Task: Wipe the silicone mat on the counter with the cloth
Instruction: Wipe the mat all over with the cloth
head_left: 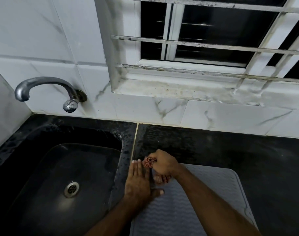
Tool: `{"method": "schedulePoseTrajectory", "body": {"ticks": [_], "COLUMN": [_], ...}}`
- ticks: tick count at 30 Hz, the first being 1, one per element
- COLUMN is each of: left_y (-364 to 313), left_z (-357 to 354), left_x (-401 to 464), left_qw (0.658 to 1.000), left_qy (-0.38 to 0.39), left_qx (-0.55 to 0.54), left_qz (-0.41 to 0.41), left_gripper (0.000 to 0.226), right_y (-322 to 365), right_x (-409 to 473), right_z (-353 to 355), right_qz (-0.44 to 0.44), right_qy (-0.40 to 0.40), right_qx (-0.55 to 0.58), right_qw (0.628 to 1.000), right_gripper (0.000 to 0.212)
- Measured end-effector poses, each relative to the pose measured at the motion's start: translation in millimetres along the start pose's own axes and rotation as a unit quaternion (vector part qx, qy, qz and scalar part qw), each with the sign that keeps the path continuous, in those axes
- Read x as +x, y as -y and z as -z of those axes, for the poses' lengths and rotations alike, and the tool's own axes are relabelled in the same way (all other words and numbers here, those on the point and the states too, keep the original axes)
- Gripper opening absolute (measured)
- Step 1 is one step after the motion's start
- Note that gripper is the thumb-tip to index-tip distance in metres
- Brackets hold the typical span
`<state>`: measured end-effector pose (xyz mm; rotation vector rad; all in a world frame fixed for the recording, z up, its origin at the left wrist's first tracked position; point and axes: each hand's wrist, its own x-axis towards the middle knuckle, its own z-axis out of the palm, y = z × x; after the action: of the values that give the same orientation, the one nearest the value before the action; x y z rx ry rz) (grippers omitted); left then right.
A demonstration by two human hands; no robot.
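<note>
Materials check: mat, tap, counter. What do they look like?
Mat: grey, matte, wavy ribbed relief and rounded corners, consistent with silicone. Tap: bare metal, dull silver with highlights, probably steel or chrome plate. Counter: black, speckled, faintly glossy with a grouted seam, likely polished granite, though not certain.

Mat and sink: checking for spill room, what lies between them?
In the head view, only a wet counter strip with a pale seam separates sink and mat.

I find no readable text, label or number anywhere. The mat [196,210] beside the sink [43,167] bears only a wavy pattern.
</note>
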<state>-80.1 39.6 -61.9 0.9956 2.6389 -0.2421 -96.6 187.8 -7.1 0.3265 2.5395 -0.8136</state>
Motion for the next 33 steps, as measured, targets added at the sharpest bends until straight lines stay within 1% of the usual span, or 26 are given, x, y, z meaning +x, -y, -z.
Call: {"method": "schedulePoseTrajectory", "body": {"ticks": [3,5,7,10,13,17,19,21,23,26,30,33], "left_y": [-2,-1,-3,-9,-9,-19,-25,-30,-29,-23,-24,-24], "left_z": [2,3,4,4,6,15,20,21,19,15,15,13], "left_x": [1,3,4,4,5,3,0,-2,-4,-8,-10,-5], "left_qw": [1.000,0.999,0.998,0.995,0.993,0.992,0.992,0.991,0.990,0.989,0.991,0.990], "left_qy": [0.020,0.027,0.034,0.053,0.067,0.067,0.071,0.078,0.090,0.085,0.064,0.069], "left_qx": [0.017,0.033,0.050,0.078,0.090,0.090,0.086,0.073,0.061,0.075,0.053,0.063], "left_qz": [0.005,0.012,0.019,0.029,0.038,0.057,0.064,0.075,0.087,0.093,0.103,0.103], "left_gripper": [0.114,0.113,0.111,0.110,0.112,0.113,0.109,0.105,0.103,0.104,0.110,0.112], "right_y": [4,8,11,13,15,8,13,23,31,25,2,12], "right_x": [-1,1,1,2,1,1,2,2,3,4,4,4], "right_z": [-4,-2,0,4,3,8,6,0,-5,-1,10,7], "right_qz": [-0.004,0.006,0.017,0.024,0.031,0.015,0.027,0.053,0.069,0.070,0.039,0.056], "right_qy": [0.004,0.012,0.020,0.028,0.020,0.001,-0.013,-0.018,-0.007,0.001,0.000,-0.006], "right_qx": [0.009,-0.005,-0.038,-0.115,-0.186,-0.228,-0.251,-0.250,-0.235,-0.218,-0.227,-0.231], "right_qw": [1.000,1.000,0.999,0.993,0.982,0.974,0.968,0.967,0.970,0.973,0.973,0.971], "right_gripper": [0.049,0.046,0.042,0.040,0.044,0.050,0.046,0.037,0.033,0.035,0.041,0.034]}}
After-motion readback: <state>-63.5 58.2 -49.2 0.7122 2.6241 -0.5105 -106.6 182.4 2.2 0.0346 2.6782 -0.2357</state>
